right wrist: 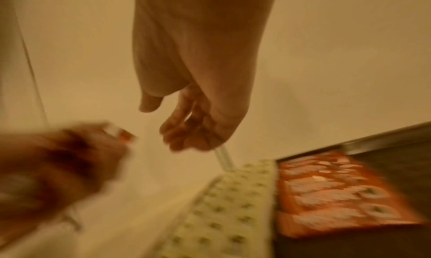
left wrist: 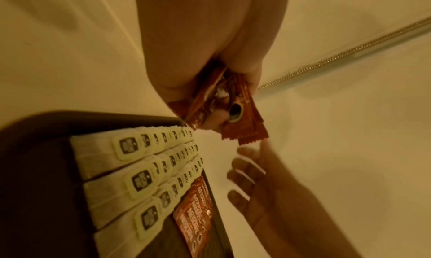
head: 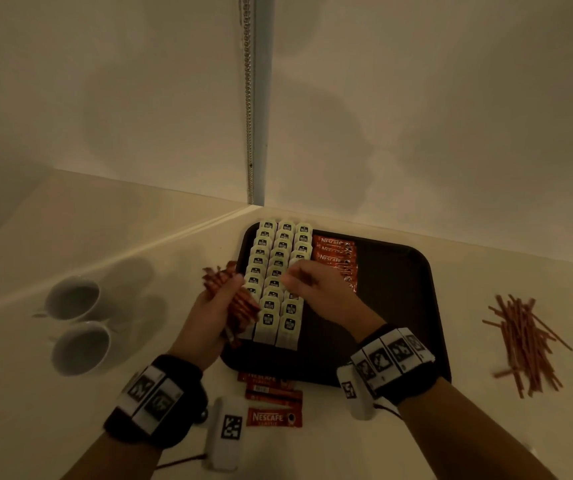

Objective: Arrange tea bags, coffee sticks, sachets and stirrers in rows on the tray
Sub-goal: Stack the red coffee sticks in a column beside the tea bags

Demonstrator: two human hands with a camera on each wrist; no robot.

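A dark tray holds three rows of white tea bags and, beside them, a row of red coffee sticks. My left hand grips a bundle of red coffee sticks at the tray's left edge; the same bundle shows in the left wrist view. My right hand hovers over the tea bags close to the bundle, its fingers loosely curled and holding nothing. The tea bags and the laid coffee sticks also show in the wrist views.
Loose coffee sticks lie on the counter in front of the tray. A pile of brown stirrers lies to the right. Two white cups stand at the left. Walls meet in a corner just behind the tray.
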